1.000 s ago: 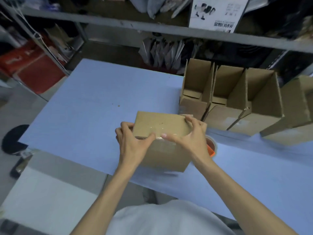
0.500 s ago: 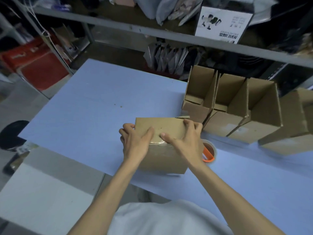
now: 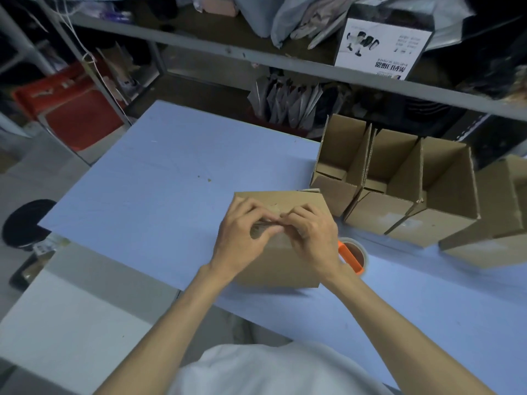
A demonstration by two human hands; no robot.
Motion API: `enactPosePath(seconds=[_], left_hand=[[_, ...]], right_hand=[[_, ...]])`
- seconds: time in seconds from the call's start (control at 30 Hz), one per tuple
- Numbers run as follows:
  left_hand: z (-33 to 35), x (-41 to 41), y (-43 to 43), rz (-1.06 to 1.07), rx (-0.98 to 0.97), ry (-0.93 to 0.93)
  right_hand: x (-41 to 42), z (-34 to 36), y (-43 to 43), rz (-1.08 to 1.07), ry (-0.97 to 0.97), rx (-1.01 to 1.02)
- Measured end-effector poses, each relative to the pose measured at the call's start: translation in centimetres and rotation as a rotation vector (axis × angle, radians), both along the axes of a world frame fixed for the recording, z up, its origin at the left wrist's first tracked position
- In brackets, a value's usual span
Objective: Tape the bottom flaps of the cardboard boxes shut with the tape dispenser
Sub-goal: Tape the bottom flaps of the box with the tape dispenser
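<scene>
Left hand (image 3: 245, 238) and right hand (image 3: 310, 238) pinched the box (image 3: 279, 266) along its upturned seam, apparently taped; dispenser (image 3: 352, 256) lay just right of my grip, finished boxes (image 3: 379, 206) beyond.

Plain white shirt (image 3: 271, 372), both forearms (image 3: 176, 317) bare.

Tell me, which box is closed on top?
The box held by the left hand and right hand. Its top is folded shut; the row of boxes beside it stands open.
</scene>
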State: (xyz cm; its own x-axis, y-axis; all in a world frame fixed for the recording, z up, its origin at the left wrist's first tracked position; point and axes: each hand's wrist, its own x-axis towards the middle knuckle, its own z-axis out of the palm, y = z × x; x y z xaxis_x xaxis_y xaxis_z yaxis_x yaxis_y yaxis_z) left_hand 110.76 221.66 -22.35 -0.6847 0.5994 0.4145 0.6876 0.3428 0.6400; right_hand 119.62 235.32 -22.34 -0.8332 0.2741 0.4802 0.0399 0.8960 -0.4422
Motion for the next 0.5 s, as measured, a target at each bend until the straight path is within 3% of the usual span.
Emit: enactPosePath(seconds=[0.07,0.23,0.33,0.5], left_hand=[[-0.5,-0.1,-0.8,-0.067,-0.046,0.068],[-0.2,-0.4,0.2,0.070,-0.061,0.239],[-0.4,-0.3,0.9,0.056,-0.086,0.189],[-0.2,-2.6,0.4,-0.031,-0.114,-0.076]], right_hand=[[-0.4,0.0,0.0,0.016,0.027,-0.001],[-0.4,-0.3,0.8,0.056,0.009,-0.020],[-0.8,-0.4,1.6,0.060,-0.009,0.008],[-1.4,-0.4,2.7,0.107,-0.001,-0.014]])
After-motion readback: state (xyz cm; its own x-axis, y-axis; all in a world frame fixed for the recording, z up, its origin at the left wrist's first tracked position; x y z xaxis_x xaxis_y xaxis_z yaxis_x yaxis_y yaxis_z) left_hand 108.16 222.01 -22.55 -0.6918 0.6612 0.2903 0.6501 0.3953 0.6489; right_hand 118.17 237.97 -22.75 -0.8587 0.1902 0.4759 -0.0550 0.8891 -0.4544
